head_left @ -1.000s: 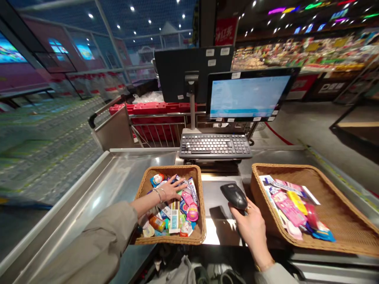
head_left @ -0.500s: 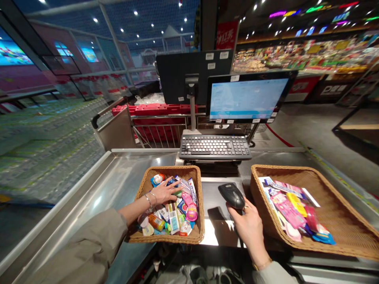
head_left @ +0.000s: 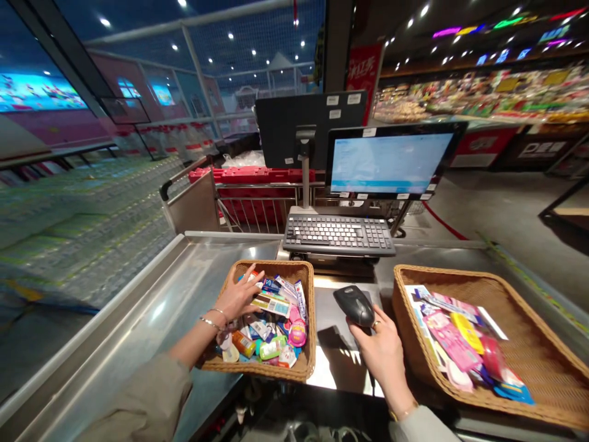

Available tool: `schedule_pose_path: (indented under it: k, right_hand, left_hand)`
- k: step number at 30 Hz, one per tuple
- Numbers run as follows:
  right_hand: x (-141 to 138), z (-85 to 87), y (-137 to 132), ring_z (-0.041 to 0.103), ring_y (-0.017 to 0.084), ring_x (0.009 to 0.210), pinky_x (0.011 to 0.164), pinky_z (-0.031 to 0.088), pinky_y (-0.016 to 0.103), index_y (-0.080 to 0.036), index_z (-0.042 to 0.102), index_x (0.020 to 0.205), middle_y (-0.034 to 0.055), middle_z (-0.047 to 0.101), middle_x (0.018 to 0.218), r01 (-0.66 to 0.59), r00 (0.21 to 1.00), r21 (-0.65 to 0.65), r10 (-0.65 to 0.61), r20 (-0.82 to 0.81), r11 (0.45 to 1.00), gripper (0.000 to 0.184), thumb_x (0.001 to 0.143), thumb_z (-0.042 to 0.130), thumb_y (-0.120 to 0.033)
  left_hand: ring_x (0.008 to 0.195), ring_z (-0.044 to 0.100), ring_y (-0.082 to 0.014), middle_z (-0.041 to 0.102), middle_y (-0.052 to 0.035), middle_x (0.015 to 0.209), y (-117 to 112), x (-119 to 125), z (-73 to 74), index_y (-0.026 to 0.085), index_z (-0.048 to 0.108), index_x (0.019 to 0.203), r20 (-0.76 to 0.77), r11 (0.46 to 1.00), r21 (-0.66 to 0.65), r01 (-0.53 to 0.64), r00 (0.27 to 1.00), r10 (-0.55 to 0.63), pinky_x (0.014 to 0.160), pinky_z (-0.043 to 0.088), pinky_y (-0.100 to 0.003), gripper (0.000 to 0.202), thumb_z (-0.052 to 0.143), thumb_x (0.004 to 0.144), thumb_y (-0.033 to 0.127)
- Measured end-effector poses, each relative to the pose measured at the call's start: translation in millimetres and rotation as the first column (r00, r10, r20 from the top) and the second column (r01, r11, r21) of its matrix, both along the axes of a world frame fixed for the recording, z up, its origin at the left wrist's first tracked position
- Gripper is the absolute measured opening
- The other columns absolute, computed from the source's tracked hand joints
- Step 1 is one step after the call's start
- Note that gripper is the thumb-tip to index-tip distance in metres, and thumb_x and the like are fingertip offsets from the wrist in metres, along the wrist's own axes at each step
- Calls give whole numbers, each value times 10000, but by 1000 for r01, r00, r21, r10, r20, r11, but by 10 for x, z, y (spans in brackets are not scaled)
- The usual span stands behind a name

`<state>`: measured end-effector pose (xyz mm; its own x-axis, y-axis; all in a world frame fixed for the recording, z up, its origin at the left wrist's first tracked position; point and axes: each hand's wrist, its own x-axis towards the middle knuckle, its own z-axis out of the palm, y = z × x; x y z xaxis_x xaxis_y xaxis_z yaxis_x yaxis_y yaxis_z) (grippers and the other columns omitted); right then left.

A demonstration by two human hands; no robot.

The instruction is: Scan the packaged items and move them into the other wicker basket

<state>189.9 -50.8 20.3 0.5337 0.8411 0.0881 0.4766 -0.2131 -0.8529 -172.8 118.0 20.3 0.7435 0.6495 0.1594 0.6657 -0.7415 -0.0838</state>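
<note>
While the left hand [head_left: 239, 299] reaches into a wicker basket [head_left: 276, 265] of small packets [head_left: 262, 331], fingers curled down — pinching anything or not, I can't tell — the right hand [head_left: 381, 356] wraps around a black scanner [head_left: 354, 306].

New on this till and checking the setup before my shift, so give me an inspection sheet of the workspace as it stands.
surface: stainless steel checkout counter
job's things: handheld barcode scanner; small colourful packets heaped in a wicker basket; flat pink and yellow packets in a second wicker basket
clutter: black keyboard and monitor stand just behind the baskets
hands: left hand on the heaped packets; right hand gripping the scanner
cables: nothing seen
surroundings: shopping cart beyond the counter; wrapped bottles at left; lit shelves of goods at right
</note>
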Motion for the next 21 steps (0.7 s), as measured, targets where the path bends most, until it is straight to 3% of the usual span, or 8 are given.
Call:
schedule_pose_path:
  k: [6,11,21]
  right_hand:
    - [38,11,-12,502,340,1329,1110,388,469,-201,773,801,129,745,1092,-21,1000,39,20,20,999,356,681,643,-511]
    - [58,27,-14,494,340,1334,1119,383,483,-212,777,819,128,742,1107,-39,998,51,37,46,998,324,685,652,-480]
    - [155,77,-32,472,340,1356,1133,363,496,-221,785,842,111,734,1159,-37,998,50,35,43,998,282,692,651,-420]
  left_hand:
    - [1501,249,-402,504,-103,1514,-200,198,85,271,683,1078,129,974,128,-185,977,169,1125,-48,-793,318,720,827,465]
    - [1512,199,-419,487,-90,1526,-335,511,130,271,691,1053,246,943,149,-297,935,255,1096,-62,-826,255,674,868,445]
    - [1516,165,-436,481,-101,1525,-449,1249,102,271,693,1061,440,934,122,-336,862,253,1056,-89,-856,233,638,900,429]
